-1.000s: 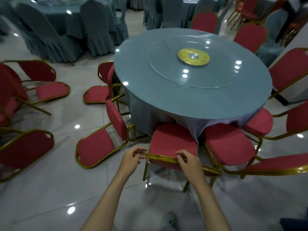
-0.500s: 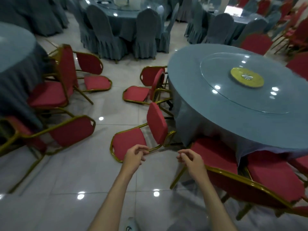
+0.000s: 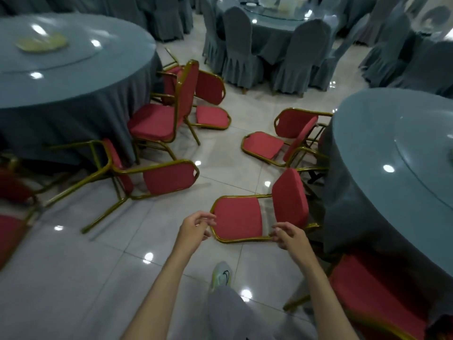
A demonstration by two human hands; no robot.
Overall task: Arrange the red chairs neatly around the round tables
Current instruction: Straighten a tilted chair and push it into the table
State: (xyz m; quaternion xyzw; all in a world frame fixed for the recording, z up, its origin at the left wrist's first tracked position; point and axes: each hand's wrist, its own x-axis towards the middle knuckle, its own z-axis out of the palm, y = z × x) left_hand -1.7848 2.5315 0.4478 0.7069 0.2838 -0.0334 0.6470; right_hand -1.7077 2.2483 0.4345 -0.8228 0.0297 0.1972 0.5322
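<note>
Head view: left hand (image 3: 196, 228) and right hand (image 3: 288, 238) reach forward over a tipped chair (image 3: 237, 218). Both hands hold nothing; the fingers are loosely curled. The left fingertips lie at the backrest's left corner, the right fingertips at its lower right frame edge. Whether they touch the frame cannot be told.

The tipped chair lies on its back on the floor (image 3: 73, 278), backrest flat on the tiles and seat standing up, just beside the right table (image 3: 367, 148). A second chair (image 3: 263, 144) lies the same way further along that table, legs toward the cloth. A third chair (image 3: 169, 179) lies on its side near the left table (image 3: 73, 77). An upright chair (image 3: 154, 122) stands at the left table, seat toward it. Behind it is a fifth chair (image 3: 210, 89); how it rests cannot be told. At lower right, a sixth chair (image 3: 372, 288) stands with its seat partly under the right table's cloth.

Grey-covered chairs (image 3: 241, 45) ring the far table (image 3: 272, 23). A pale shoe (image 3: 221, 273) shows between the forearms.
</note>
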